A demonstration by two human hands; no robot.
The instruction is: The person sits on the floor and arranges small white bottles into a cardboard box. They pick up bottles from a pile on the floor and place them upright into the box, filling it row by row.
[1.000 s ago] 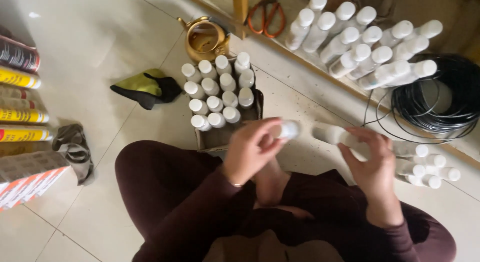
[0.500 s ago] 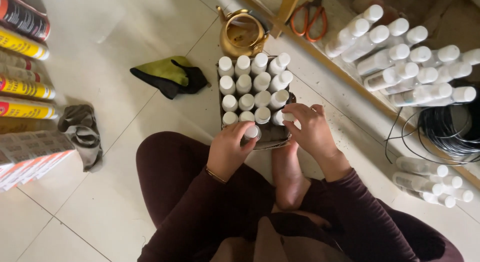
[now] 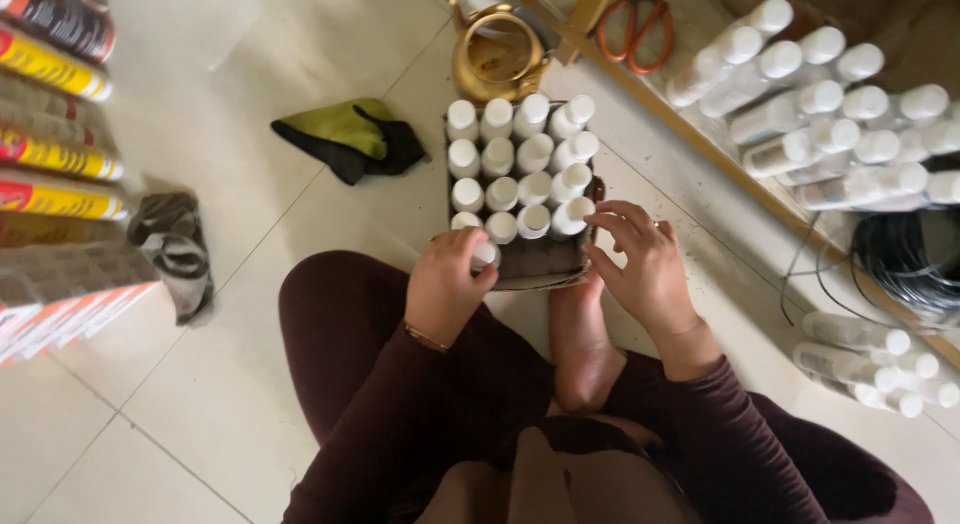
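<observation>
I sit on a tiled floor with a small cardboard box (image 3: 540, 270) in front of my knees. Several white-capped bottles (image 3: 516, 159) stand upright in it in rows. My left hand (image 3: 446, 284) is closed around one white bottle (image 3: 484, 255) at the box's near left corner. My right hand (image 3: 642, 264) rests at the box's right edge with its fingers spread, the fingertips touching the nearest right bottle (image 3: 571, 216). It holds nothing.
A heap of white bottles (image 3: 815, 104) lies at the upper right, more bottles (image 3: 868, 359) at the right. Also around: black coiled cable (image 3: 915, 259), orange scissors (image 3: 632, 24), a gold pot (image 3: 497, 56), a green cloth (image 3: 346, 139), sealant tubes (image 3: 55, 154), a grey rag (image 3: 172, 249).
A second ago both hands held bottles above my lap. They moved forward to the box; the right bottle now stands in it and the right hand has let go.
</observation>
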